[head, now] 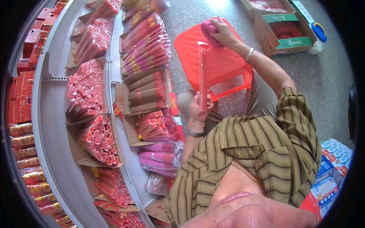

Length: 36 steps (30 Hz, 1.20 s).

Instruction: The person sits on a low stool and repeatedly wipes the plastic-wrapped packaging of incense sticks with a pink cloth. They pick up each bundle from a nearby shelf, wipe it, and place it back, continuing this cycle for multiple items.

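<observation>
In my left hand (199, 107), which wears a metal watch, is a long, slim pack of red candle-like sticks (203, 77) in clear plastic wrap. It stands nearly upright in the picture, its far end over a red plastic stool (189, 48). My right hand (223, 32), with a pale bangle at the wrist, grips a bunched pink cloth (210, 32). That cloth lies against the far side of the stool's top, just past the end of the pack. My knees flank the near side of the stool.
At left, shelves (52, 114) hold cartons of wrapped red sticks (87, 85), incense bundles (146, 92) and purple packs (156, 159). Open cardboard boxes (285, 34) and a blue-lidded tub (318, 40) stand on the floor at far right. Printed boxes (328, 182) lie at lower right.
</observation>
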Each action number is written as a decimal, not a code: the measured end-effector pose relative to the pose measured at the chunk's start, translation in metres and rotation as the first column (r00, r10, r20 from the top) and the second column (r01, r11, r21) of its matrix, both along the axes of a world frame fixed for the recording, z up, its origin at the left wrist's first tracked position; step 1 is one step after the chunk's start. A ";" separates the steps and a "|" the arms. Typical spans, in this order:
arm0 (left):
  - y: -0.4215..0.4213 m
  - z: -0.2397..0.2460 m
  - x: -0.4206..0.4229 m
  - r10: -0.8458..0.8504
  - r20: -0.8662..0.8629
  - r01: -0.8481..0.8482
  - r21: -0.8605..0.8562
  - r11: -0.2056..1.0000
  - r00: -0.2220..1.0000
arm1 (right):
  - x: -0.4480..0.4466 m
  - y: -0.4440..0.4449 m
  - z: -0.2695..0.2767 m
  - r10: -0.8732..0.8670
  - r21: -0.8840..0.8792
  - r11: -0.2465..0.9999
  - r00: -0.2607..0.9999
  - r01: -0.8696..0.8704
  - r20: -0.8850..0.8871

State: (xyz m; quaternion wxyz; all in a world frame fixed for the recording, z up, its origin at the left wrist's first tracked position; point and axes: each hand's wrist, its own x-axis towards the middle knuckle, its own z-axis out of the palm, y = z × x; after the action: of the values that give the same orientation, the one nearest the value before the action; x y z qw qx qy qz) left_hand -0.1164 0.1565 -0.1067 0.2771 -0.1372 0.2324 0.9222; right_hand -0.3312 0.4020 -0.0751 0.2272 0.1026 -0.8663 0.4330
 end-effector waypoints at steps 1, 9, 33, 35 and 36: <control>-0.003 0.003 -0.001 0.021 -0.097 -0.036 -0.157 0.987 0.995 | 0.007 0.008 0.003 0.045 -0.082 0.996 0.998 -0.041 0.041; -0.005 -0.005 -0.009 0.057 -0.134 -0.097 -0.308 0.946 0.989 | 0.034 0.012 0.014 0.097 -0.077 0.991 0.986 -0.108 -0.138; 0.029 0.026 -0.001 0.221 0.113 -0.195 -0.205 0.959 0.969 | 0.168 -0.060 -0.002 0.686 0.142 0.727 0.719 -0.672 -0.112; -0.004 -0.017 0.005 -0.011 0.012 0.013 -0.156 0.988 1.000 | 0.195 -0.058 0.013 0.814 0.074 0.580 0.581 -0.811 -0.007; -0.002 -0.019 0.008 0.027 -0.004 -0.028 -0.081 0.996 1.000 | 0.200 -0.049 0.019 0.834 -0.031 0.550 0.546 -0.835 0.082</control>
State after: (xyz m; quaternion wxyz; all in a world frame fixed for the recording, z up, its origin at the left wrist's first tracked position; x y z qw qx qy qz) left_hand -0.1083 0.1546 -0.1253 0.2582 -0.1501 0.2681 0.9159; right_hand -0.1317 0.3535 -0.0557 -0.0442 0.4838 -0.7254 0.4876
